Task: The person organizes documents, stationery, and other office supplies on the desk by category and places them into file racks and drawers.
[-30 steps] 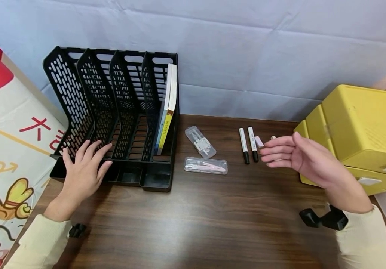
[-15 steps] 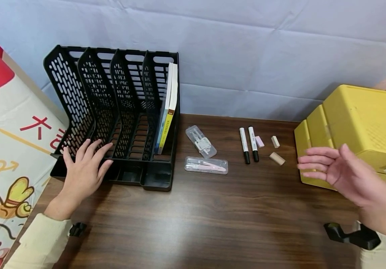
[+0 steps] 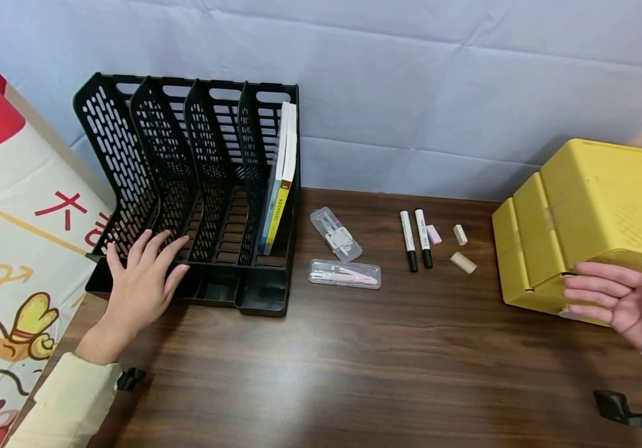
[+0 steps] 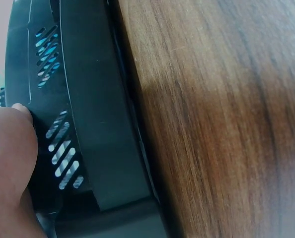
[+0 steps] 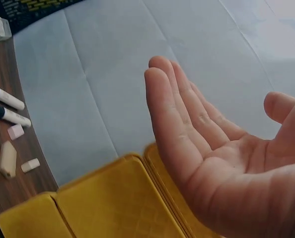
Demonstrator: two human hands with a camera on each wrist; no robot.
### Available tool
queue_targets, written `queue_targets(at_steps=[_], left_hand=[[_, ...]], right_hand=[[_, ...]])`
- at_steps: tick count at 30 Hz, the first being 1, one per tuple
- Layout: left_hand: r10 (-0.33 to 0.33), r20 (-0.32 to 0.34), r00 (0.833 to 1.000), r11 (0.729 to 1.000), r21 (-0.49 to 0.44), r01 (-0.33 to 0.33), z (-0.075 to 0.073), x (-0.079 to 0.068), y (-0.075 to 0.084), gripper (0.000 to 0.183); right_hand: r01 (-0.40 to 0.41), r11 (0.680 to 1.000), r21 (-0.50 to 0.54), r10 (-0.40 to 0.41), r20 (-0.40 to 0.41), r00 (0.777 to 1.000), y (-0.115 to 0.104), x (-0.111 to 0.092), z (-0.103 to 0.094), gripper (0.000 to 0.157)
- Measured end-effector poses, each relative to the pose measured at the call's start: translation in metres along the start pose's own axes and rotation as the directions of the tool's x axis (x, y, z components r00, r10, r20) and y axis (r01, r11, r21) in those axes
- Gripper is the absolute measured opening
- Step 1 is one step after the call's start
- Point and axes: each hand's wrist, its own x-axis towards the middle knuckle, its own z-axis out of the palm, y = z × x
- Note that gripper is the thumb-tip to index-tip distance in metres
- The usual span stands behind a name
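My left hand (image 3: 140, 283) rests with spread fingers on the front of a black file organizer (image 3: 265, 295); its thumb lies along the front edge in the left wrist view. Two thin books (image 3: 279, 193) stand upright in the organizer's rightmost slot. My right hand (image 3: 634, 305) is held in the air at the far right, palm up, fingers straight and together, holding nothing. It overlaps the front of a yellow drawer box (image 3: 606, 205) in the head view. In the right wrist view the open palm (image 5: 227, 163) shows above that box (image 5: 112, 198).
On the brown table (image 3: 366, 361) lie two clear cases (image 3: 336, 235), two markers (image 3: 407, 239) with black caps, a pink eraser (image 3: 433, 234), a white eraser (image 3: 460, 234) and a tan block (image 3: 463, 262). A pale cloth (image 3: 382, 93) hangs behind.
My right hand has moved right and toward me, away from the erasers and over to the yellow box, uncovering the tan block and white eraser. My left hand stays on the organizer.
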Motion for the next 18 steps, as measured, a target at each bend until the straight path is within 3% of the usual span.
queue_targets(at_steps=[4, 12, 18], left_hand=[[-0.007, 0.009, 1.0, 1.0, 0.0, 0.007, 0.0, -0.001, 0.0, 0.048], [-0.007, -0.002, 1.0, 1.0, 0.002, 0.007, 0.001, 0.0, -0.002, 0.048], [-0.003, 0.0, 1.0, 1.0, 0.006, 0.003, 0.002, -0.001, -0.002, 0.048]], right_hand=[[0.036, 0.999, 0.042, -0.035, -0.004, 0.999, -0.003, -0.015, -0.005, 0.07], [0.101, 0.995, 0.002, -0.101, -0.013, 0.995, -0.006, -0.044, -0.018, 0.064], [0.096, 0.984, 0.153, -0.084, -0.085, 0.993, -0.01, -0.064, -0.023, 0.071]])
